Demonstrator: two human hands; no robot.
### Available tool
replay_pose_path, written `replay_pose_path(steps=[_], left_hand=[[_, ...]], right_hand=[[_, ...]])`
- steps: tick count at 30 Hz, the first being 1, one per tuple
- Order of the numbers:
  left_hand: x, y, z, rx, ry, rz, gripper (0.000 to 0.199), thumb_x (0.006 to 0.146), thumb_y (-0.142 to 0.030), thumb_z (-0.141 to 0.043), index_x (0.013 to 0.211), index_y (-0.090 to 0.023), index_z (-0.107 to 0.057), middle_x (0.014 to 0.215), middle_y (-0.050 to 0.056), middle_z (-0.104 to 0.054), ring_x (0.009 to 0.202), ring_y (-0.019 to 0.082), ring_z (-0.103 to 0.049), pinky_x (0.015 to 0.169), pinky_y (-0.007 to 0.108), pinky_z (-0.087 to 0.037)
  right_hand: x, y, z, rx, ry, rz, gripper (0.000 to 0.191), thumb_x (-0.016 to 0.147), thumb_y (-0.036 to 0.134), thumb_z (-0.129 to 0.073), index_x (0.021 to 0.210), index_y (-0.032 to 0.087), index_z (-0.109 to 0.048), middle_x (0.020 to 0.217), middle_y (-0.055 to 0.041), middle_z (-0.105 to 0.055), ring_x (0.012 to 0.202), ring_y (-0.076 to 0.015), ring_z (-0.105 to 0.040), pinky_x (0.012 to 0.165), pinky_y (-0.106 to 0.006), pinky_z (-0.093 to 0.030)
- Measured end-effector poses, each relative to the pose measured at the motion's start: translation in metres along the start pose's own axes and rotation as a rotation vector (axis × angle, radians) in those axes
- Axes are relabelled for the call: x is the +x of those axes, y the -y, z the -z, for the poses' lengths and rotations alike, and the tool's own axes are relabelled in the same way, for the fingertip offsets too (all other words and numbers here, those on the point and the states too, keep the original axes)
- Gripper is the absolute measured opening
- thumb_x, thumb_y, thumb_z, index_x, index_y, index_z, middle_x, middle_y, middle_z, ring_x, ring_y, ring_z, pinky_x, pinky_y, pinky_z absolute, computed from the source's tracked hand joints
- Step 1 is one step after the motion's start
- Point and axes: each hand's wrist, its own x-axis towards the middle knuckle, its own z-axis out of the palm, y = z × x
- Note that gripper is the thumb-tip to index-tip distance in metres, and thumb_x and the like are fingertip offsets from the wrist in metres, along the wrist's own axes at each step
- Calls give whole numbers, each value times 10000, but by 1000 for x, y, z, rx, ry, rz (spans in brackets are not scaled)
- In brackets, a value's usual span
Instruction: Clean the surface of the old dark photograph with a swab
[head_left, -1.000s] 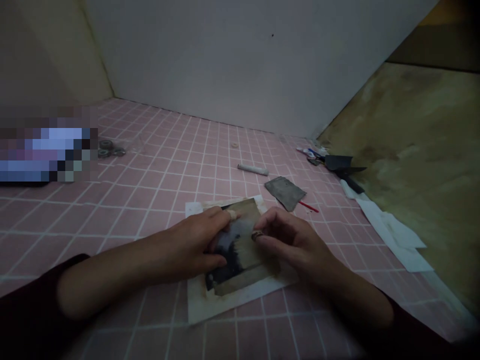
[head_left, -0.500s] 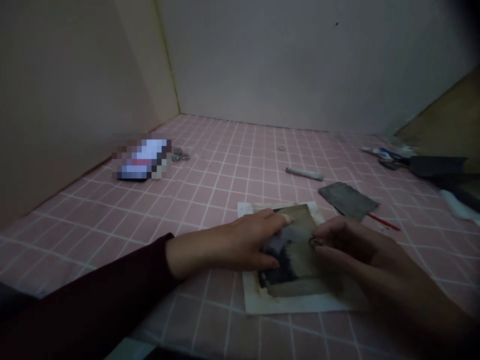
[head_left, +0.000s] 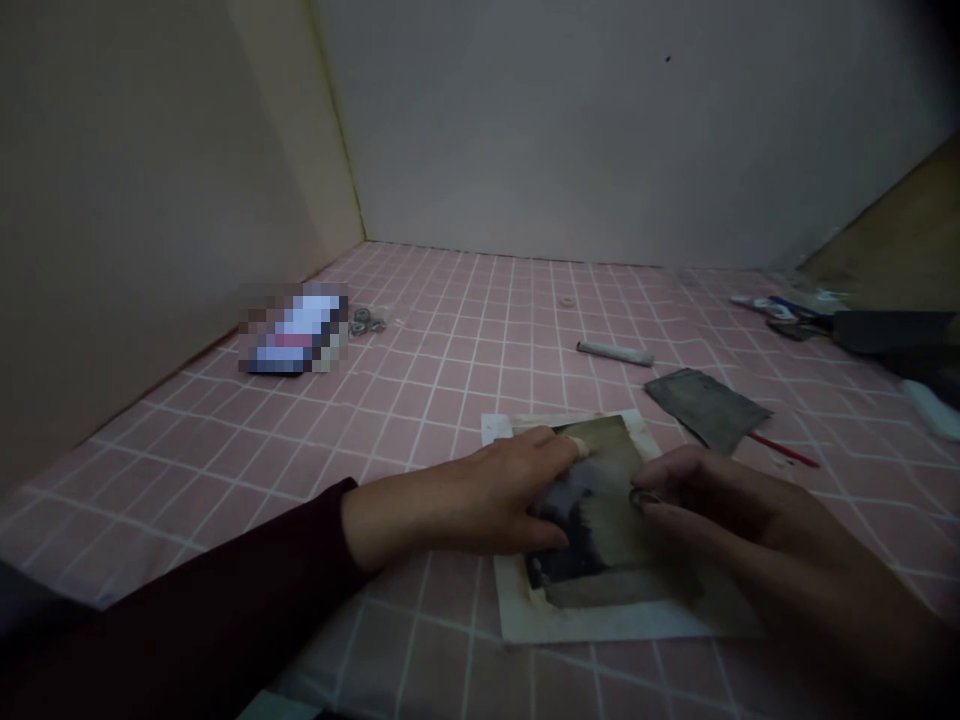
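My left hand [head_left: 517,488] lies on an olive-grey sheet [head_left: 611,520] that looks like sandpaper, its thumb and fingers apart. A dark, worn-looking patch shows on that sheet by the fingers. Under it is a stained white paper [head_left: 585,627], whose border shows on several sides. Just above the sheet's right part, my right hand [head_left: 757,520] pinches a small dark ring [head_left: 643,497] between thumb and forefinger. Most of the ring is covered by the fingertips, so its details are hard to make out.
Beyond my right hand lie a grey square sheet [head_left: 709,408], a thin red stick [head_left: 784,450] and a grey tube-like roll [head_left: 615,353]. A blurred phone [head_left: 300,330] rests at left by small metal rings [head_left: 365,321]. Dark tools [head_left: 892,335] sit far right on the pink checked cloth [head_left: 450,380].
The whole view has shifted slightly, with things appearing a little lower and further right. Both hands keep nearly the same place on the sheet, and the right still pinches the ring.
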Motion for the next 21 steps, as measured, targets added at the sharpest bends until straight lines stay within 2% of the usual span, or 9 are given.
replay_pose_path(steps=[3, 6, 13, 16, 19, 21], left_hand=[[0, 0, 0, 2, -3, -8, 448, 748, -228, -713, 1134, -157, -497, 988, 49, -530, 867, 180, -524, 704, 292, -434], [0, 0, 0, 8, -11, -7, 487, 736, -221, -724, 1156, -158, -484, 994, 49, -526, 889, 186, -523, 716, 291, -435], [0, 0, -1, -14, -6, 11, 543, 740, -219, -719, 1219, -181, -465, 977, 37, -529, 853, 174, -522, 710, 289, -430], [0, -1, -2, -22, -9, 38, 525, 751, -200, -680, 1226, -210, -455, 969, 29, -529, 842, 171, -522, 712, 291, -421], [-1, -1, -1, -40, 1, 64, 579, 758, -215, -667, 1279, -227, -414, 993, 28, -515, 824, 161, -521, 698, 286, -417], [-1, -1, -1, -44, 12, 89, 547, 776, -246, -657, 1266, -232, -415, 991, 24, -518, 819, 160, -520, 692, 285, -413]], right_hand=[[0, 1, 0, -1, 22, 13, 176, 870, 405, -632, 991, 277, -626, 794, -31, -639, 691, -190, -586, 526, -279, -475], [0, 0, 0, 8, 57, 21, 171, 886, 400, -617, 1004, 277, -612, 818, -30, -635, 721, -190, -587, 556, -280, -481], [0, 5, 0, 45, 43, 35, 139, 894, 362, -617, 998, 270, -615, 828, -17, -609, 740, -173, -562, 588, -270, -453], [1, 11, -1, 129, 24, 26, 116, 878, 333, -641, 966, 258, -628, 799, 4, -574, 694, -140, -524, 573, -246, -413], [3, 13, -2, 264, 26, -30, 104, 865, 296, -659, 950, 242, -634, 762, 17, -557, 675, -119, -503, 582, -230, -389], [4, 13, -3, 352, 29, -69, 114, 842, 277, -683, 934, 230, -633, 745, 22, -558, 673, -113, -505, 596, -228, -387]])
